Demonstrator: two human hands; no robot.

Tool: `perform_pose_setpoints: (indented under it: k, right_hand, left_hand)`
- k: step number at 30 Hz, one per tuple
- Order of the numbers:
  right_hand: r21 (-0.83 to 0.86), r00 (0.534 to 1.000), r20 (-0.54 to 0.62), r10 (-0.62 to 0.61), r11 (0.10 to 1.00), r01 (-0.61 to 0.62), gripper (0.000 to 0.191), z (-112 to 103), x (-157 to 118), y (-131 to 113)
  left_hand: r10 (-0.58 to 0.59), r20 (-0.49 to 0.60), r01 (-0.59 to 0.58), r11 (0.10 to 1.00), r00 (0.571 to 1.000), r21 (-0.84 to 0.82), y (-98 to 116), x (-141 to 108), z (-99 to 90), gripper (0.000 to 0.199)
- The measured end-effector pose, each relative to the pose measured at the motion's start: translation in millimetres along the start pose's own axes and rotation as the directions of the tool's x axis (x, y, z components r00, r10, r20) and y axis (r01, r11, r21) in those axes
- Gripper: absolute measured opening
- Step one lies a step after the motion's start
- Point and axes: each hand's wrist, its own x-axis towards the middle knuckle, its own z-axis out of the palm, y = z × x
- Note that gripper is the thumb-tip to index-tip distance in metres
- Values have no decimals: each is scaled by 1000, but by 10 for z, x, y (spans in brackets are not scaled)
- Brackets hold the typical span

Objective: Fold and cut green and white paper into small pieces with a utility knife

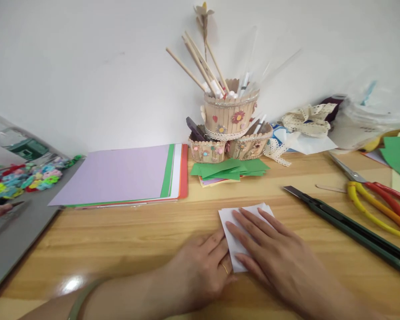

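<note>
A small stack of white paper (234, 255), perhaps folded, lies on the wooden table in front of me. My right hand (276, 253) rests flat across it, palm down, its fingers stretched out and slightly apart. Along the paper's left edge, my left hand (208, 266) has its fingers bent and pressed together at the edge. A ring sits on one of its fingers and a bangle (83, 297) is round that wrist. The left fingertips are partly hidden at the paper.
Coloured sheets (120, 173) lie at the back left. Green paper pieces (228, 169) lie before decorated stick pots (231, 113). To the right are a utility knife (346, 226) and scissors (366, 189). A grey board (23, 240) with crocheted flowers (26, 178) and another person's fingertips is at left.
</note>
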Motion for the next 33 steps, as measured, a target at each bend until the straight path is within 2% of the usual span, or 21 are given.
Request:
perform_pose_setpoints:
  k: [2, 5, 10, 15, 26, 33]
  right_hand:
    - [-28, 1000, -26, 16, 999, -16, 38, 32, -33, -15]
    - [-65, 998, -44, -38, 997, 35, 38, 32, -51, -10]
    - [-86, 993, 4, -121, 989, 121, 42, 3, 15, -10]
    - [-79, 987, 38, -156, 984, 159, 40, 10, 67, 15]
    - [44, 989, 122, -85, 996, 80, 47, 50, 55, 97]
    - [-41, 979, 118, -167, 984, 173, 43, -12, 132, 88]
  left_hand:
    - [13, 1, -13, 1000, 1000, -5, -21, 4, -7, 34]
    - [19, -35, -19, 1000, 999, 6, -47, 15, -9, 33]
    - [1, -106, -2, 1000, 994, -15, -47, 18, -47, 31]
    - [115, -161, -117, 993, 980, -2, -27, 31, -141, 23]
    - [175, -86, -178, 984, 981, -25, -71, 7, -143, 23]
    - [166, -68, -167, 986, 984, -4, -66, 5, -155, 23]
